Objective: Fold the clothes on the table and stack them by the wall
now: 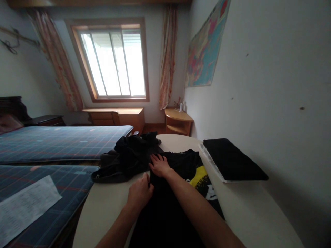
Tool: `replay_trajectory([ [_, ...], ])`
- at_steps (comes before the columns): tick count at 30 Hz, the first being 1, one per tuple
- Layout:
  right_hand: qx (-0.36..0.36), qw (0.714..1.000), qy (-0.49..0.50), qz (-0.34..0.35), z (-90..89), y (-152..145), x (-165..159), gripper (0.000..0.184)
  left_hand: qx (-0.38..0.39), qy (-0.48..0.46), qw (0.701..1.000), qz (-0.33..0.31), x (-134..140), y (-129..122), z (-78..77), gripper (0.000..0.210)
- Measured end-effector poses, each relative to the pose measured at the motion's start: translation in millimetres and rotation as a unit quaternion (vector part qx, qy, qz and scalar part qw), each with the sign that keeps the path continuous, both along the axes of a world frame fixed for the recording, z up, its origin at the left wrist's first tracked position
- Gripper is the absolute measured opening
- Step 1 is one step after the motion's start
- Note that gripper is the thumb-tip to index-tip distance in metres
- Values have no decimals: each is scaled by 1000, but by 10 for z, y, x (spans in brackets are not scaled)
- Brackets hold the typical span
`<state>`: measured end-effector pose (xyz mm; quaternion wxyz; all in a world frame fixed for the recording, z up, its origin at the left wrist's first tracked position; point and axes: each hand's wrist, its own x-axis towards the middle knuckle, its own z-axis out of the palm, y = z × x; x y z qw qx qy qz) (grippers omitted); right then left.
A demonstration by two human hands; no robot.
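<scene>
A black T-shirt [168, 206] with a yellow patch and white lettering on its right side lies on the round cream table [103, 213] in front of me. At the shirt's left edge, my left hand [141, 190] is closed, its curled fingers pinching the cloth. My right hand [160, 165] rests flat on the upper left part of the shirt, fingers spread. Just beyond both hands sits a crumpled heap of black and dark grey clothes [129, 155].
A folded black cloth [232, 160] on a clear plastic sheet lies at the table's right, near the wall. Left of the table are two plaid mattresses [72, 141], the nearer one bearing a printed paper [31, 206]. A desk [129, 113] and corner shelf [178, 115] stand farther back.
</scene>
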<state>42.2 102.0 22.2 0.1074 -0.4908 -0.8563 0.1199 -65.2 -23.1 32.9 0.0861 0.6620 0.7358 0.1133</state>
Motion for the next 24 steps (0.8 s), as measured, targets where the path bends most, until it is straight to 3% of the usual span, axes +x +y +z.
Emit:
replay_trajectory([
  [4,31,998,25,-44,106,-131,36,48,42,-43,998,-9,-24,16,-26,9],
  [9,0,994,33,-104,223,-249,103,41,82,-89,992,-24,-8,14,-18,17],
  [17,-125,981,36,-143,437,-259,64,77,150,-153,975,-59,154,-84,53,23],
  [24,-88,976,115,-161,400,-252,159,54,152,-199,964,-91,237,-134,66,19],
])
